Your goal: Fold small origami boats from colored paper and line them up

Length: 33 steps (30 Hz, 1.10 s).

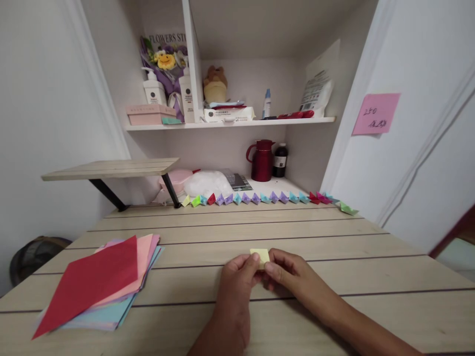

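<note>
Both my hands meet low over the wooden table (334, 247), pinching a small folded pale yellow paper (261, 256) between them. My left hand (237, 278) grips its left edge with closed fingers. My right hand (286, 271) grips its right side, fingers curled round it. A stack of coloured paper sheets (98, 282), red on top, lies on the table to the left of my hands.
A row of several small folded paper boats (260, 198) lines the table's far edge. Behind it stand a red jug (261, 160), a dark bottle (280, 160) and a white bag (208, 184). A small wooden shelf (111, 169) juts out left; a pink note (375, 113) sticks on the right wall.
</note>
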Each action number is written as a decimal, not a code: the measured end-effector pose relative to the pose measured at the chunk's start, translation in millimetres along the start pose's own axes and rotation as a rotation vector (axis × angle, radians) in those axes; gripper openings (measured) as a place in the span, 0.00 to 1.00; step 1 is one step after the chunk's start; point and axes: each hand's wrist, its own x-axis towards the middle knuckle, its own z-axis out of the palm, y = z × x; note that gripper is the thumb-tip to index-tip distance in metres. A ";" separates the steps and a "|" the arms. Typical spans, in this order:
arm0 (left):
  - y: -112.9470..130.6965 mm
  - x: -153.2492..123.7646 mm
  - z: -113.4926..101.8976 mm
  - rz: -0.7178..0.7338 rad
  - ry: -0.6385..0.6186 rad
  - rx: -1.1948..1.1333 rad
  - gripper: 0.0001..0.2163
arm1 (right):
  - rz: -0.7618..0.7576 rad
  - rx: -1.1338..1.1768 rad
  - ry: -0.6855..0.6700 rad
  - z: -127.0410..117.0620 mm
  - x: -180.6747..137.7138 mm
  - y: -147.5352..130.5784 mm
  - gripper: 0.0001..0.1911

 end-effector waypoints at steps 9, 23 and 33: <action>10.8 -12.0 10.3 -0.085 -0.012 -0.115 0.15 | 0.128 0.354 0.055 11.8 -0.9 5.9 0.21; -0.5 0.8 7.2 0.034 0.114 0.042 0.21 | 0.127 0.514 0.175 14.1 3.5 6.3 0.21; -2.7 7.1 5.3 0.081 0.032 0.060 0.27 | 0.148 0.807 0.041 5.6 4.0 5.1 0.17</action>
